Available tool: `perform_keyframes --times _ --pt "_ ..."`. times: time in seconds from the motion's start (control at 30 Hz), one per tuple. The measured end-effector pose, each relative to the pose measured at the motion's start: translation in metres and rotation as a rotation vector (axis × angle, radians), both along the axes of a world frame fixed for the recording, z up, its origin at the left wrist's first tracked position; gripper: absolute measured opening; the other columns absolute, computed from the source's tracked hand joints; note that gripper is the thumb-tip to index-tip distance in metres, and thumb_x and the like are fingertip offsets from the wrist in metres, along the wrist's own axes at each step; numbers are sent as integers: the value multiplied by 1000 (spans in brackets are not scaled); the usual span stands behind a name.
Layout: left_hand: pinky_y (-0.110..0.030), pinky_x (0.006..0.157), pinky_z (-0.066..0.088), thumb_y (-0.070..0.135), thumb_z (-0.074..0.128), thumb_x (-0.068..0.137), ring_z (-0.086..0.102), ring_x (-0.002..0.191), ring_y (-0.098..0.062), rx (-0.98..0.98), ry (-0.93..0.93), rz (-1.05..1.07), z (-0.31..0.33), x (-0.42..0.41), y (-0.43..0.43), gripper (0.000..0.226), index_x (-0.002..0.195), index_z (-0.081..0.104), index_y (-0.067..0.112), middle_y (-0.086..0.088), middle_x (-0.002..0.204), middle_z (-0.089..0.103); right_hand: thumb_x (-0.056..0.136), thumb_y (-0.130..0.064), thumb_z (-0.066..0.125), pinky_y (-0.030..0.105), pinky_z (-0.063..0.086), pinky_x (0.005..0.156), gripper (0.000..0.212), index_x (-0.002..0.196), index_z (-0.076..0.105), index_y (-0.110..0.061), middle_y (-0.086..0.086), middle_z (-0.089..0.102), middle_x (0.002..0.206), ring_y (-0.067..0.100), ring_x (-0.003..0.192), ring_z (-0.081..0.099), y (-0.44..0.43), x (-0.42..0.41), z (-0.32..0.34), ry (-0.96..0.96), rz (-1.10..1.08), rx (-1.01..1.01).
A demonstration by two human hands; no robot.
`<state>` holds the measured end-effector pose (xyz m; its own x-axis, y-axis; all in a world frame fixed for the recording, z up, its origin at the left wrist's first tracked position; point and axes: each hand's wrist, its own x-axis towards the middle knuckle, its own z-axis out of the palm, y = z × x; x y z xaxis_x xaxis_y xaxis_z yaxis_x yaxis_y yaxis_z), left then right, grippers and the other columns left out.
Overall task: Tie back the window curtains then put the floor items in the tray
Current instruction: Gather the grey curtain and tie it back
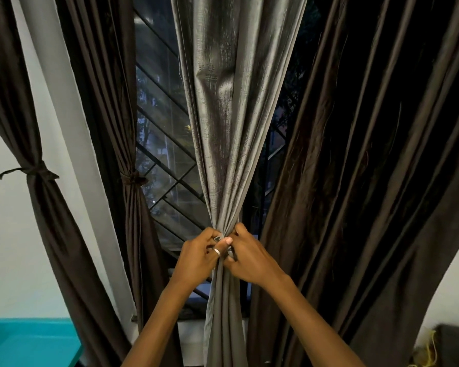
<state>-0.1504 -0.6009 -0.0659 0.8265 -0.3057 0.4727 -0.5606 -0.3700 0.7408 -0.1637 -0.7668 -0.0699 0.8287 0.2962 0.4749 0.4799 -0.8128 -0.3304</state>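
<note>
Left hand point(196, 258) and right hand point(251, 262) are meeting at the pinched waist of the grey curtain point(228, 102). Fingers of both are curling round the bunch, with the thumbs pinching at the front, maybe on a tie strip, which is mostly hidden.

Head view: the grey curtain is hanging dead ahead, its long axis vertical, running up from the hands and down between the forearms. Both hands are touching it and equally near. The knot is likely being cinched, so the pull goes sideways across that axis.

Two brown curtains point(37, 170) at left are sitting tied. The loose brown curtain point(368, 181) is hanging just right of the right hand. The teal tray point(24, 340) is sitting low left, well apart.
</note>
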Motion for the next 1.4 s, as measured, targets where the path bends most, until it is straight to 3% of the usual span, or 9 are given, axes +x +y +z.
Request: perform_keyframes --times 0.2,0.33,0.47,0.57,0.7,0.8,1.03,1.17,1.4 --pt "-33 79 61 42 71 89 71 93 -7 -73 225 -133 -4 3 5 27 108 58 28 9 96 74 97 -17 54 10 38 66 12 108 53 -14 -10 40 103 2 80 45 -6 -9 -3 31 -15 132" --pt "-47 73 62 32 65 96 72 86 -17 -127 220 -114 -2 3 2 15 108 59 25 0 91 74 96 -12 50 15 38 72 17 113 54 -13 -3 50 106 14 91 56 -8 -12 1 47 0 103" --pt "-50 65 61 34 65 96 72 80 -28 -171 198 -87 -2 2 0 10 103 63 28 -6 85 74 95 -41 39 11 42 78 39 123 54 -18 -4 52 119 5 96 56 -7 -21 -2 17 22 136" --pt "-45 62 63 39 67 94 72 79 -25 -237 220 -32 -5 -2 -3 6 94 64 33 -3 83 74 102 -26 50 15 48 86 24 123 58 -15 -6 44 131 5 103 56 -7 -27 -13 -144 -121 211" --pt "-46 58 62 38 69 92 69 76 -35 -333 226 31 -9 -10 -10 12 89 66 27 -13 75 69 98 -10 60 8 44 79 11 102 64 -19 -13 52 106 -8 90 54 -4 -30 -22 -234 -191 322" --pt "-51 57 61 38 70 91 67 73 -42 -416 228 94 -11 -15 -15 19 87 66 19 -20 70 66 95 -9 64 16 51 73 13 95 68 -21 -15 63 92 -1 84 63 -5 -30 -21 -174 -196 460" --pt "-52 56 59 40 72 89 70 64 -24 -480 178 191 -17 -28 -26 21 88 68 20 -2 73 74 91 -10 69 12 52 67 18 88 73 -28 -13 75 85 1 78 71 0 -35 -27 -18 -231 900" --pt "-50 54 56 40 73 88 65 61 -24 -435 69 254 -19 -28 -23 16 77 66 31 -3 74 68 90 -10 69 17 56 69 17 87 74 -26 -12 75 84 3 80 71 1 -38 -27 -16 -270 925" --pt "-36 54 58 43 74 86 63 63 -16 -395 -19 324 -20 -14 4 25 70 65 25 2 77 63 90 -13 73 4 45 63 11 88 75 -24 -13 73 78 -6 77 67 -13 -40 -23 -33 -429 946"
